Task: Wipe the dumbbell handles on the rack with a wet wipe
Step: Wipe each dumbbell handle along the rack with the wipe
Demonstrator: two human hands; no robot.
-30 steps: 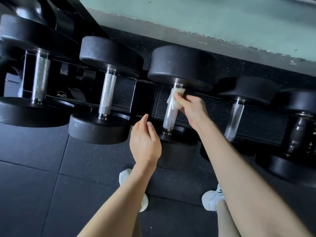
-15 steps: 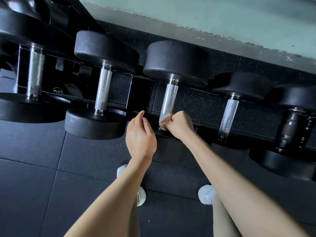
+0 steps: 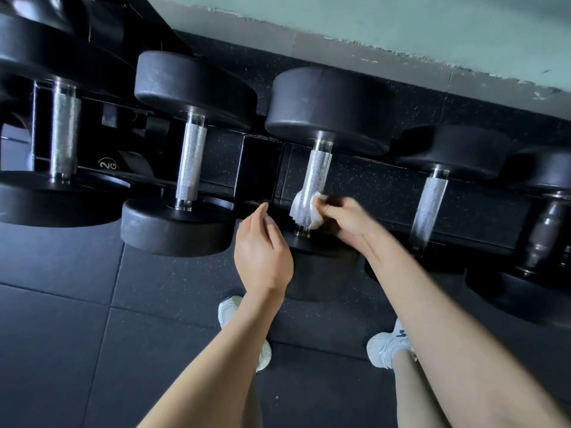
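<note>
Several black dumbbells with knurled silver handles lie side by side on a low black rack [image 3: 256,168]. My right hand [image 3: 349,220] pinches a white wet wipe [image 3: 304,211] wrapped around the near end of the middle dumbbell handle [image 3: 316,171]. My left hand [image 3: 262,251] hovers just left of that handle with relaxed fingers, holding nothing. Neighbouring handles stand to the left [image 3: 191,162] and to the right [image 3: 429,202].
Dark rubber floor tiles [image 3: 61,350] spread below the rack. My two white shoes [image 3: 386,347] stand close to the rack's front. A pale green wall [image 3: 401,23] runs behind the rack. A darker dumbbell [image 3: 543,236] sits at far right.
My right hand slid the wipe from the far end of the middle handle down to its near end, and the wipe now shows more around the handle. The left hand stayed put.
</note>
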